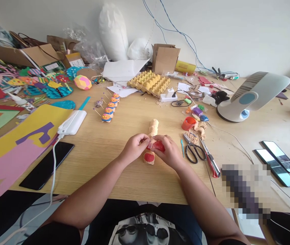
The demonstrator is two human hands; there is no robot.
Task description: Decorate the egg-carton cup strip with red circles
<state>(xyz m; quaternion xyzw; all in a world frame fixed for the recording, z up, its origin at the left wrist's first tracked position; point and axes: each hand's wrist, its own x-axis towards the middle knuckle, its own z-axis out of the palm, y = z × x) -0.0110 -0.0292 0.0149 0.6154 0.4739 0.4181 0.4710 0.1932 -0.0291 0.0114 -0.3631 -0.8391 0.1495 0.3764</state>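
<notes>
Both my hands meet over the middle of the table. My left hand (137,145) pinches one end of a small red clay packet (159,145), where clear wrapping shows. Around its other end, the fingers of my right hand (169,149) are closed. Beneath them stands a bumpy egg-carton strip (153,126) of pale tan colour, running away from me. Its nearest bump carries a flat red oval (149,157). The middle of the strip is hidden by my hands. To the left stands a finished-looking egg-carton caterpillar (111,106), orange and blue, with pin-like feelers.
Right of my hands lie a small blue tool (182,148), scissors (194,149), a utility knife (211,160) and a red cup (188,123). Clay packets (198,111) sit behind. A power bank (72,122) and phone (48,165) lie left; a white fan (249,97) stands right.
</notes>
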